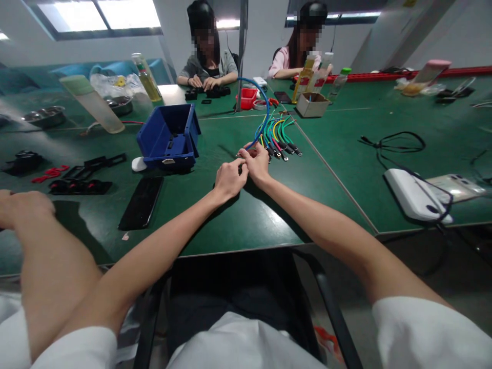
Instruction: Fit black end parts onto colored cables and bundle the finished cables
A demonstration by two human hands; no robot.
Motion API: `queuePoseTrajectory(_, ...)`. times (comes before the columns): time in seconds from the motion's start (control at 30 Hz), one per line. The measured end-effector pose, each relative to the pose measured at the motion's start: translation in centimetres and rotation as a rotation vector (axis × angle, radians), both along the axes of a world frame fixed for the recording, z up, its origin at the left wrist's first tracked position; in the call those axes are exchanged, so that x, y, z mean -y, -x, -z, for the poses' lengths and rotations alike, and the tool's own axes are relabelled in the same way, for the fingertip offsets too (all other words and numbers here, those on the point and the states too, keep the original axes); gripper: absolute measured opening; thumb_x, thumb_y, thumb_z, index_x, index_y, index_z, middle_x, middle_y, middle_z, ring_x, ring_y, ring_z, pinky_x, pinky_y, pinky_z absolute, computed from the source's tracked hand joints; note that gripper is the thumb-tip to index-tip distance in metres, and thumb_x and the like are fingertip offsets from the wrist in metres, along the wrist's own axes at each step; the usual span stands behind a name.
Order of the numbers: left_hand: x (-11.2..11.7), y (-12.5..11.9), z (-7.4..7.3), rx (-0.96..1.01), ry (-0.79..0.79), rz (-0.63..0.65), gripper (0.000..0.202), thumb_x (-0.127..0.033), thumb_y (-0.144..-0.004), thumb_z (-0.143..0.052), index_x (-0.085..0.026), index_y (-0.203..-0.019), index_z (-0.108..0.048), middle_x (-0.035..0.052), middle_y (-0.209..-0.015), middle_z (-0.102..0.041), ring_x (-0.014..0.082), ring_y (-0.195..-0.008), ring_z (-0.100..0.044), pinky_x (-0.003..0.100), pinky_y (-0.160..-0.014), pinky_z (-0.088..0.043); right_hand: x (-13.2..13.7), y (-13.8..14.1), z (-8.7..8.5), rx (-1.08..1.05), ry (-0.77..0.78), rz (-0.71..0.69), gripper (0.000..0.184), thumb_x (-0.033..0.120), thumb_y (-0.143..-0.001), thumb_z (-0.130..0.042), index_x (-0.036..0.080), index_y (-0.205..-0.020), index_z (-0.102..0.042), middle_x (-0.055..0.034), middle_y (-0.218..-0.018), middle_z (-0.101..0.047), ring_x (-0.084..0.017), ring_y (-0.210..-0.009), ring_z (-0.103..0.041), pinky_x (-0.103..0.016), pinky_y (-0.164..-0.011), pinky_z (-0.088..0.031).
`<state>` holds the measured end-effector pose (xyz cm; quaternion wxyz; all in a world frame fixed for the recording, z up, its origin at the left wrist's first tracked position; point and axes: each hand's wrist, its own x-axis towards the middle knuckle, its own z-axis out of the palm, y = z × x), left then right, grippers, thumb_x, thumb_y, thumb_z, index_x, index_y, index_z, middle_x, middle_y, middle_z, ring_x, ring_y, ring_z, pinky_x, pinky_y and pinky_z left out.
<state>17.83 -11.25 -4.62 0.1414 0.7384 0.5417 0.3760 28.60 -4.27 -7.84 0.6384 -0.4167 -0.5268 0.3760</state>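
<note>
A blue cable (266, 110) arches up from the table and runs down into the fingers of my right hand (257, 163), which is closed on it in a pinch. Pressed against those fingertips, my left hand (229, 179) is also closed. A small dark bit shows between the two hands, but what the left fingers grip is hidden. Just beyond my right hand lies a bunch of short cables (282, 134) in green, yellow, blue and red, with black sleeves and metal lugs at their near ends.
Left of my hands stand a blue bin (169, 136) and a black phone (141, 203). Another person's arm (49, 241) reaches in at far left. A white power bank (415, 195) with a black cord lies right. Two co-workers sit opposite, near bottles and a small carton (312, 106).
</note>
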Motion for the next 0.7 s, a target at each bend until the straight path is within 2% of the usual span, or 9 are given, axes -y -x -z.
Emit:
queuePoseTrajectory(0.1,1.2,-1.5,-0.2,0.137,0.105,0.080,0.027,-0.026,-0.089,-0.052,-0.014,-0.100,-0.074,0.0083,-0.092,-0.075,0.0217,-0.079,-0.067,0.031,-0.075,-0.049,-0.2,0.0,0.1,-0.033,0.008,0.031,0.028,0.040,-0.077,-0.073,0.021,-0.087,-0.055,0.0004,-0.072,-0.068,-0.018,-0.071,-0.071,-0.032,-0.072,-0.057)
queuePoseTrajectory(0.27,1.1,-1.3,-0.4,0.280,0.169,0.065,0.024,-0.031,-0.087,-0.057,-0.013,-0.089,-0.073,0.0056,-0.082,-0.072,0.0186,-0.073,-0.063,0.030,-0.070,-0.048,-0.5,0.0,0.2,-0.026,0.023,0.011,0.028,0.040,-0.077,-0.074,0.022,-0.087,-0.055,0.0003,-0.073,-0.069,-0.017,-0.071,-0.071,-0.031,-0.070,-0.057)
queuePoseTrajectory(0.4,1.7,-1.5,-0.7,0.289,0.106,0.023,0.021,-0.034,-0.085,-0.062,-0.016,-0.073,-0.064,0.0018,-0.067,-0.063,0.0149,-0.063,-0.056,0.027,-0.062,-0.045,-1.0,-0.3,0.7,0.033,0.033,-0.011,0.030,0.044,-0.076,-0.074,0.022,-0.086,-0.056,0.0001,-0.072,-0.068,-0.017,-0.070,-0.070,-0.032,-0.070,-0.057)
queuePoseTrajectory(0.53,2.3,-1.7,-0.9,0.205,0.014,0.138,0.021,-0.034,-0.087,-0.058,-0.019,-0.073,-0.055,0.0013,-0.066,-0.059,0.0139,-0.060,-0.055,0.026,-0.061,-0.043,-1.2,-0.4,1.0,0.158,0.022,-0.026,0.029,0.044,-0.076,-0.075,0.023,-0.084,-0.056,0.0016,-0.069,-0.066,-0.018,-0.068,-0.067,-0.035,-0.073,-0.057)
queuePoseTrajectory(0.6,1.7,-1.1,-0.6,0.128,-0.009,0.108,0.018,-0.033,-0.088,-0.055,-0.020,-0.077,-0.052,0.0013,-0.067,-0.057,0.0146,-0.061,-0.055,0.027,-0.062,-0.043,-1.0,-0.5,0.9,0.177,0.012,-0.027,0.027,0.042,-0.077,-0.073,0.024,-0.087,-0.056,0.0018,-0.070,-0.065,-0.018,-0.068,-0.066,-0.037,-0.076,-0.057)
queuePoseTrajectory(0.7,-0.3,0.7,0.0,0.095,-0.037,-0.036,0.013,-0.032,-0.087,-0.057,-0.021,-0.089,-0.050,0.0013,-0.073,-0.057,0.0163,-0.065,-0.057,0.028,-0.065,-0.044,-0.6,-0.5,0.8,0.151,0.006,-0.023,0.033,0.043,-0.077,-0.074,0.025,-0.098,-0.056,0.0022,-0.071,-0.064,-0.019,-0.071,-0.066,-0.038,-0.078,-0.056)
